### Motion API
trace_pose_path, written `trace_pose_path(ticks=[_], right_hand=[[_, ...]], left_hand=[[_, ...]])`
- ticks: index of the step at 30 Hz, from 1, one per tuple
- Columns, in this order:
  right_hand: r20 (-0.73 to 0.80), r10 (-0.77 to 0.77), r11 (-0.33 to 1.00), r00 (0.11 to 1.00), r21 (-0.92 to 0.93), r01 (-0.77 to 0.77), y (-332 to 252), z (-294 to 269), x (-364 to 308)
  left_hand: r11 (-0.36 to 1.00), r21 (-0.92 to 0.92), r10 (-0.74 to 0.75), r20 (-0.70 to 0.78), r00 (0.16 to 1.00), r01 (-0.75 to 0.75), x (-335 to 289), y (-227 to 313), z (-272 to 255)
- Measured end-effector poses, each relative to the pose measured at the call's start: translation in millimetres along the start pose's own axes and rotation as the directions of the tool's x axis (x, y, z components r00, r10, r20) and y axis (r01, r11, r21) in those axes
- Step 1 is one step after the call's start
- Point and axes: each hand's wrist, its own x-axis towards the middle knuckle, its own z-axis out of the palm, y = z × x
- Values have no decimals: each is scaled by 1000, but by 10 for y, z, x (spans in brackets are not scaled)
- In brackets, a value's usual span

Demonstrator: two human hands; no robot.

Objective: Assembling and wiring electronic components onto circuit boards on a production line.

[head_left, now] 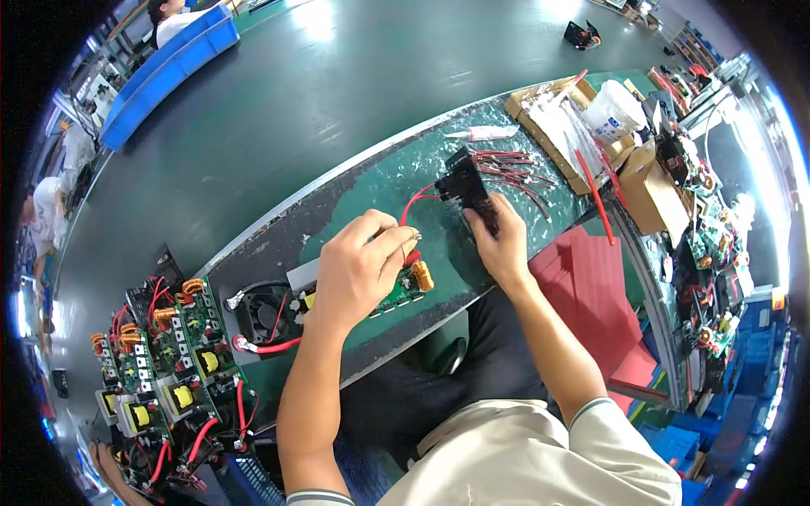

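Note:
My right hand is closed around a black panel, tilted above the bench. A red wire runs from this panel to my left hand, whose thumb and fingers pinch its end. Just below those fingers lies a green circuit board with a copper-wound coil; my left hand hides part of it. To the left, a black fan sits in the same assembly, and a thick red cable with a ring terminal passes beside it.
Several thin red and black leads and a white tube lie beyond the panel. At right are a cardboard tray, a white tub and red sheets. Populated boards stand at left; a blue bin is farther off.

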Motion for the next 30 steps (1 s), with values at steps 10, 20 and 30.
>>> trace_pose_path(ticks=[10, 20, 30], right_hand=[[413, 334, 708, 848, 484, -515, -740, 113, -81], [416, 343, 612, 842, 581, -536, -723, 235, -127], [355, 261, 680, 898, 592, -432, -700, 257, -148]], left_hand=[[988, 141, -58, -56, 997, 65, -18, 18, 5], [987, 40, -153, -25, 988, 153, -12, -24, -35], [985, 21, -168, -20, 986, 169, -18, -29, -15]])
